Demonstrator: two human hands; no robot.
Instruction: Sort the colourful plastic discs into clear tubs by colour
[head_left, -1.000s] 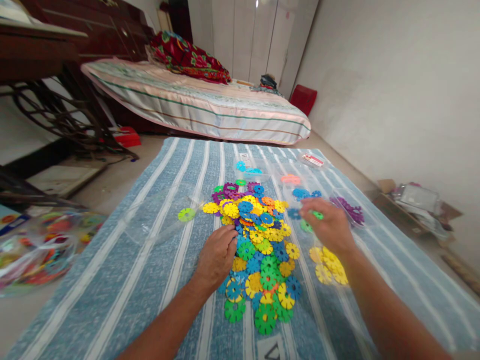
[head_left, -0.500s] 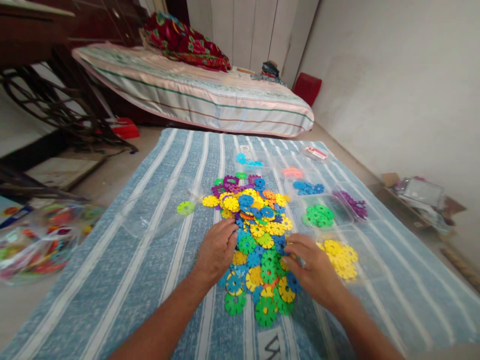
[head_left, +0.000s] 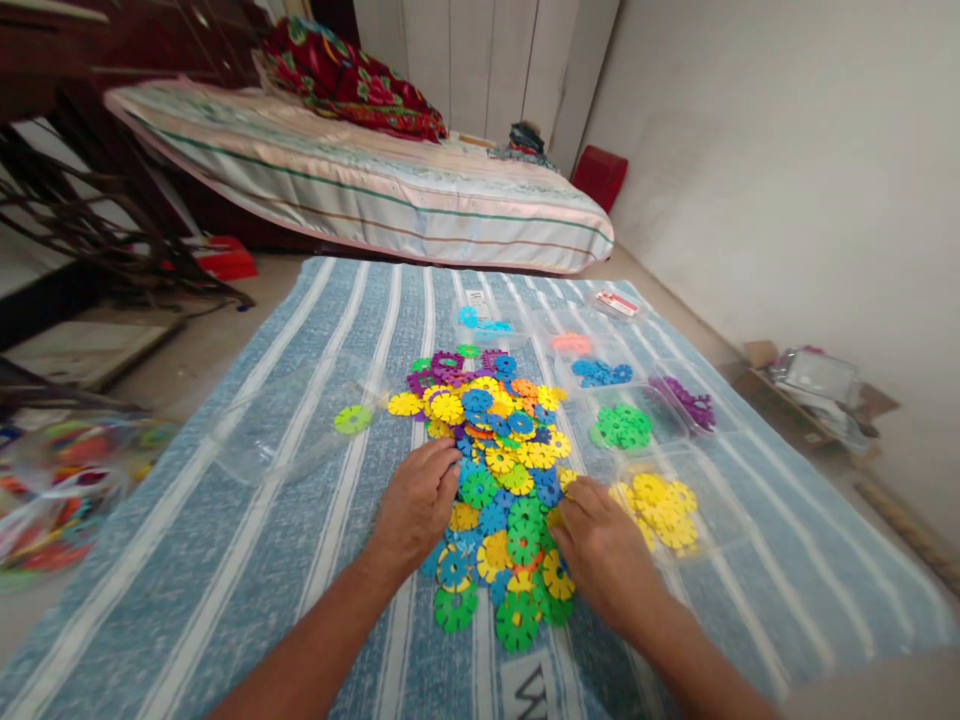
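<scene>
A heap of notched plastic snowflake discs point(head_left: 517, 545) in yellow, green, blue, orange and purple lies mid-table. My left hand point(head_left: 418, 500) rests at the heap's left edge, fingers bent and held together. Its fingertips touch the discs by a dark blue one, and whatever they grip is hidden. On the right side, my right hand point(head_left: 611, 550) has its fingers drawn together, a yellow snowflake disc point(head_left: 568, 479) at the fingertips. Just beyond it, a clear box holds yellow discs point(head_left: 664, 510). A lone lime disc point(head_left: 352, 419) lies left of the heap.
More clear compartments hold green discs point(head_left: 621, 427), blue discs point(head_left: 601, 373), orange pieces point(head_left: 571, 342) and purple pieces point(head_left: 686, 402). A transparent lid point(head_left: 281, 440) lies at left on the striped cloth point(head_left: 247, 560). A bed point(head_left: 375, 190) stands behind the table.
The view has shifted, sliding the scene slightly left. My right hand has moved in a little towards the heap, and a yellow disc now shows at its fingertips. My left hand stays at the heap's edge.
</scene>
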